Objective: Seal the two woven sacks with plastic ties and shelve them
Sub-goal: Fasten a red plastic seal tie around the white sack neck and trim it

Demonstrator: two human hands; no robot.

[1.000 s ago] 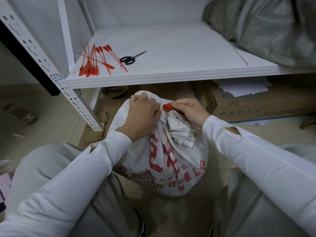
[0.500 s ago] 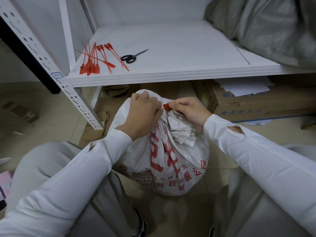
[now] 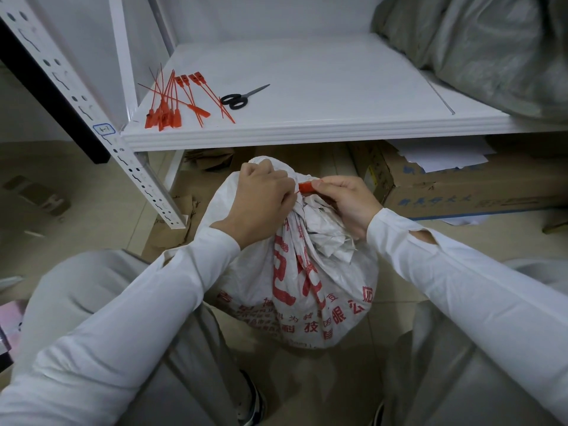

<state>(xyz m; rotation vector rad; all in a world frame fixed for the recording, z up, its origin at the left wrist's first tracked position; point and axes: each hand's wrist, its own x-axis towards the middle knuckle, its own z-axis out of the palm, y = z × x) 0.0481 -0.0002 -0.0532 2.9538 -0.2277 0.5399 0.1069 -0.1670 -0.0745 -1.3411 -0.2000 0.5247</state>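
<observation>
A white woven sack (image 3: pixel 295 284) with red print stands on the floor between my knees, its mouth gathered into a bunch. My left hand (image 3: pixel 261 201) is closed around the gathered neck. My right hand (image 3: pixel 344 198) pinches the red head of a plastic tie (image 3: pixel 306 187) at the neck; the tie's strap is mostly hidden between my hands. Several spare red ties (image 3: pixel 172 103) lie on the left of the white shelf (image 3: pixel 307 87). A grey sack (image 3: pixel 491 47) lies on the shelf at the right.
Black scissors (image 3: pixel 238 98) lie on the shelf beside the ties. A perforated white upright (image 3: pixel 92 112) stands at the left. A cardboard box (image 3: pixel 467 186) with paper on it sits under the shelf at the right. Cardboard scraps (image 3: pixel 37 195) lie on the floor.
My hands stay on the sack's neck with small finger shifts at the tie head. The view has tilted slightly; nothing else has moved.
</observation>
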